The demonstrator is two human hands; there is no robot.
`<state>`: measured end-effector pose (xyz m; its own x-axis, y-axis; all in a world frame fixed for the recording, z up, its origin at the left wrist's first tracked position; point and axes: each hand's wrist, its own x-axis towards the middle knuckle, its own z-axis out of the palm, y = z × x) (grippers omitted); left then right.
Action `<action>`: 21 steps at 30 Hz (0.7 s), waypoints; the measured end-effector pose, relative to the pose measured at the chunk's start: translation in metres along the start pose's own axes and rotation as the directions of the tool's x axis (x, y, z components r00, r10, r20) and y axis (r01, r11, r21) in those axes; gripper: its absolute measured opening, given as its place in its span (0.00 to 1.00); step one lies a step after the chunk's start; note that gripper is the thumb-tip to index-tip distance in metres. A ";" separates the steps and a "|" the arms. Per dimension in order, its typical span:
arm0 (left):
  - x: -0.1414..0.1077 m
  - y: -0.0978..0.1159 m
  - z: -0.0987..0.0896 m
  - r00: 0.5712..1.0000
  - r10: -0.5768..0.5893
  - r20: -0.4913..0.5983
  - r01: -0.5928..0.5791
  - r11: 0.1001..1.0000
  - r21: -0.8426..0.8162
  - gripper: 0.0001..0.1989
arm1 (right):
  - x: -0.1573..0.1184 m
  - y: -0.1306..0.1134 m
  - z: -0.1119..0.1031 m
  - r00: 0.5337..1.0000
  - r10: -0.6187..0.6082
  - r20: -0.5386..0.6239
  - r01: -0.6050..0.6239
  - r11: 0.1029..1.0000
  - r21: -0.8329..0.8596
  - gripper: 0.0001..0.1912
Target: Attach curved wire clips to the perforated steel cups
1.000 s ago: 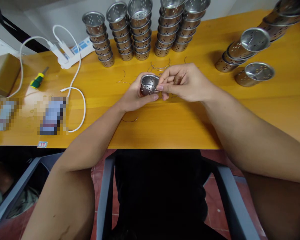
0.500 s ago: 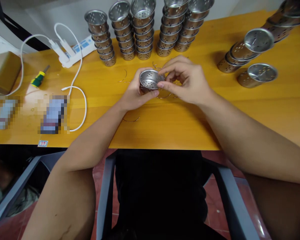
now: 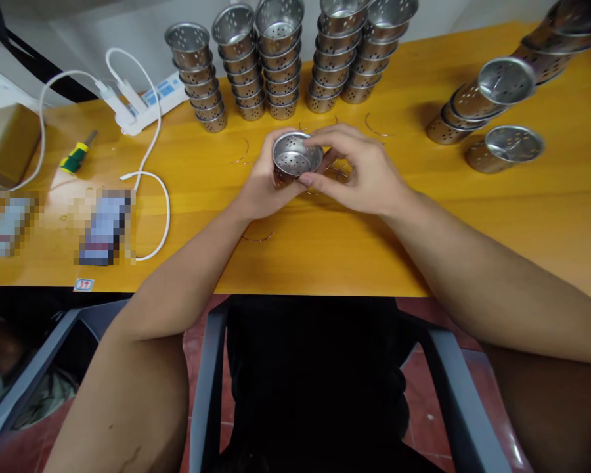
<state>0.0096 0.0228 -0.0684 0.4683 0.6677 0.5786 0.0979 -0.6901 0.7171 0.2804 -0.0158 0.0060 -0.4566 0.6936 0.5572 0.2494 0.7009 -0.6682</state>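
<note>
A small perforated metal cup [image 3: 295, 157] is held above the wooden table [image 3: 325, 263], its opening facing up toward me. My left hand [image 3: 266, 187] is wrapped round the cup's left side and underside. My right hand [image 3: 357, 167] grips the rim at the right, with the thumb at the near edge and fingertips at the far edge. Thin bent wires [image 3: 342, 172] lie on the table, partly hidden behind my right hand. Another thin wire [image 3: 259, 238] lies nearer to me, beside my left forearm.
Stacks of perforated cups [image 3: 282, 72] stand along the back. More cups [image 3: 505, 148] are at the right. On the left are a power strip [image 3: 152, 105], white cable, screwdriver [image 3: 79, 154], box [image 3: 12, 144] and two blurred phones [image 3: 106, 226].
My right hand has moved slightly left and closed round the cup's rim, where earlier its fingertips pinched at the right edge. More of the wires behind it now shows.
</note>
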 end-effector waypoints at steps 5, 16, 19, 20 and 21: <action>-0.004 -0.005 -0.001 1.000 -0.018 0.012 0.016 0.988 0.152 0.54 | 0.001 -0.007 -0.006 1.000 -0.008 0.004 0.009 0.997 -0.080 0.36; 0.003 0.024 -0.003 0.996 0.062 -0.057 -0.062 0.998 0.001 0.46 | -0.001 -0.007 -0.007 0.998 0.014 0.064 -0.008 0.996 -0.087 0.33; 0.003 0.026 -0.006 0.995 0.095 -0.004 -0.095 0.994 0.048 0.44 | -0.001 -0.004 -0.003 0.996 0.034 0.087 -0.026 0.996 -0.087 0.35; 0.003 0.026 -0.006 0.996 0.084 0.018 -0.085 0.994 0.067 0.45 | -0.002 -0.003 -0.002 0.995 0.032 0.091 -0.024 0.996 -0.085 0.35; 0.003 0.026 -0.006 0.998 0.063 0.028 -0.066 0.994 0.084 0.46 | -0.002 -0.002 0.000 0.995 0.026 0.092 -0.018 0.996 -0.083 0.35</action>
<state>0.0079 0.0088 -0.0458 0.4981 0.6144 0.6118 0.1404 -0.7535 0.6423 0.2811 -0.0189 0.0064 -0.5262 0.6934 0.4923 0.3276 0.6995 -0.6351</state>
